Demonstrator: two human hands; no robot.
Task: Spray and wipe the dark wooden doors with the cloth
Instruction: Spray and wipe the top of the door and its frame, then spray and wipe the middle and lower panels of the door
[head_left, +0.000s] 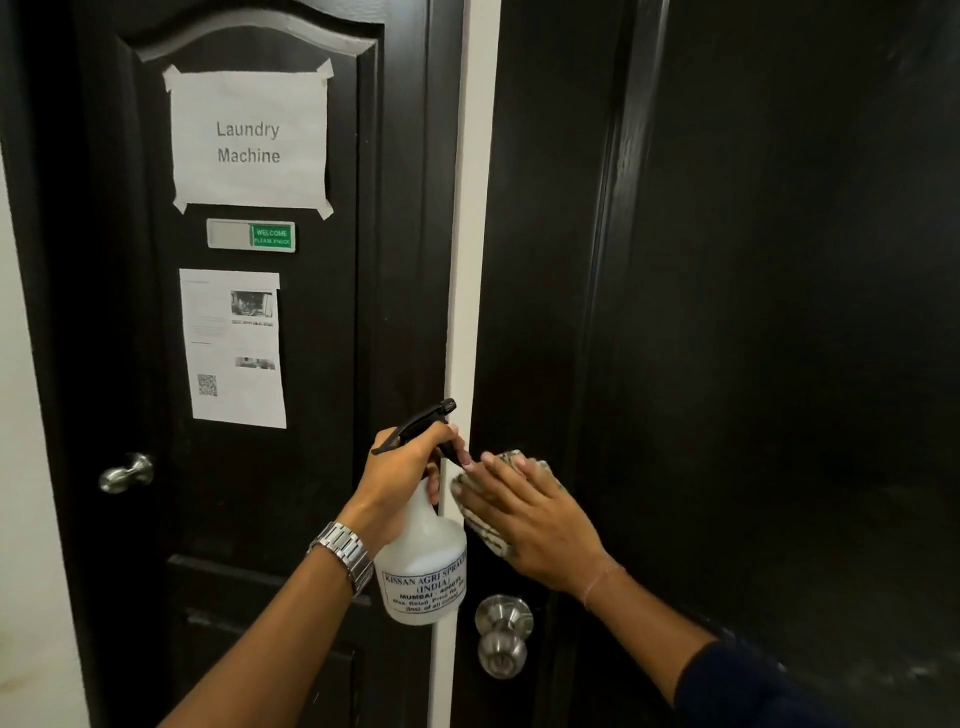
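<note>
Two dark wooden doors meeting at a corner, seen from the head camera. The left hand (410, 478) is clenched round the neck of a translucent white plastic spray bottle (423, 561) with a black trigger head, held upright in front of the pale wall strip (470, 260) between the doors. The right hand (530, 514) lies flat, its fingers (493, 467) spread and pressing a folded checked cloth (485, 527) against the left edge of the plain right-hand door (753, 312), just above that door's round brushed-metal knob (503, 636).

Progress, as a judgement: wiping is under way on the right-hand door's edge at mid height. No spray droplets or wet streaks can be made out on either surface, so how much has been cleaned cannot be told; the broad upper face of the right door and the whole left door appear to remain.

The left-hand panelled door (114, 312) has a glossy dark finish with raised arched moulding, a second metal knob (126, 473), and taped items: a white paper sign (249, 140) reading "Laundry Machine", a green-and-silver slider plate (251, 235), and a printed notice sheet (234, 348). These papers would need wiping around. A steel link watch (343, 553) sits on the left wrist.
</note>
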